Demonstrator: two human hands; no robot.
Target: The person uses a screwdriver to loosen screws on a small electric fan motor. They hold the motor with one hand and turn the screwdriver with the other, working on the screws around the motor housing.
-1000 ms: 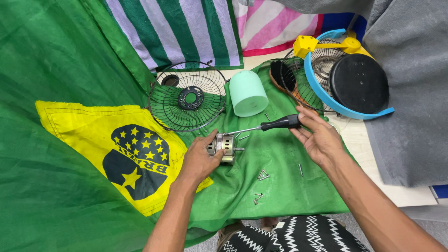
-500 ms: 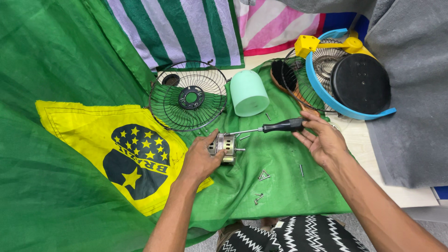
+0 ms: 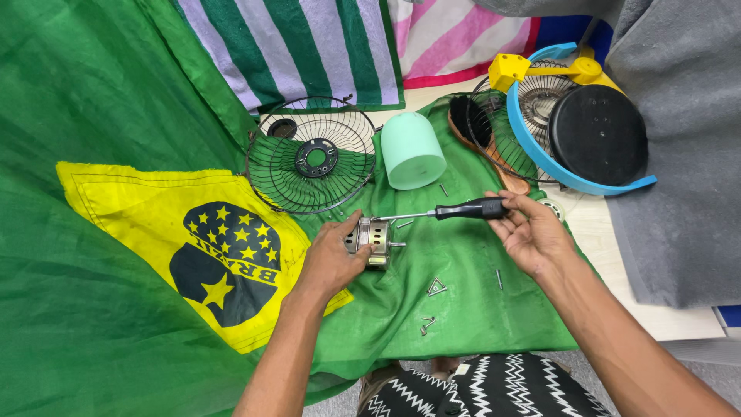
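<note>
Head view, motor (image 3: 373,239) under left hand (image 3: 332,262), screwdriver (image 3: 455,210) in right hand (image 3: 532,235)

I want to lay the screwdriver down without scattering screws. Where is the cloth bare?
Bare green cloth lies left of the wire grille; the yellow patch is free too. It is crowded between the motor and right hand, where loose screws lie.
</note>
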